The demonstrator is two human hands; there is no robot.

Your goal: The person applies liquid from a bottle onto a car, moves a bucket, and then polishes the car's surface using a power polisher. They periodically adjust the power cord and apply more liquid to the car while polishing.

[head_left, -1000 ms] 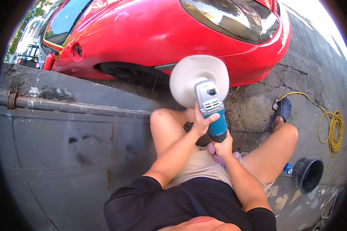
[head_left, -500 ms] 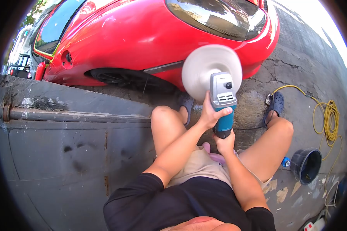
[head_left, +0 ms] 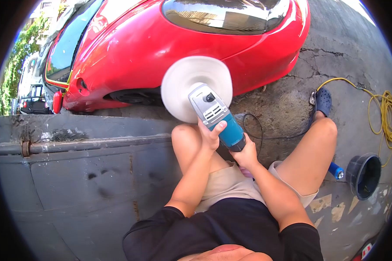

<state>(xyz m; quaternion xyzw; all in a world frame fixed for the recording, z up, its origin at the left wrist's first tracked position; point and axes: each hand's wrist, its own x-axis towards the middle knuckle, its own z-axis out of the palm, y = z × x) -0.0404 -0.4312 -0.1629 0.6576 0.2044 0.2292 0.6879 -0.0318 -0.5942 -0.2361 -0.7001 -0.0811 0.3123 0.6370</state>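
Note:
A teal and silver car polisher [head_left: 217, 115] is held in both hands, its round white pad [head_left: 178, 82] blurred as if spinning. My left hand [head_left: 210, 134] is wrapped round the front of its body, just behind the silver head. Round the dark rear end of the handle closes my right hand [head_left: 246, 153]. The pad overlaps the lower side of the red car [head_left: 148, 48], between its wheel [head_left: 137, 96] and front bumper. A black cord [head_left: 262, 130] loops out from the tool's rear over the ground.
A grey metal wall or gate [head_left: 82, 174] stands close on the left. To the right are a dark bucket [head_left: 364, 176], a blue bottle-like object [head_left: 336, 170] and a coiled yellow extension cord [head_left: 384, 114]. The plug joint [head_left: 312, 98] lies by my right shoe [head_left: 323, 101].
The polisher has swung left along the car towards the wheel and now tilts to the upper left, both hands moving with it. The view has shifted slightly.

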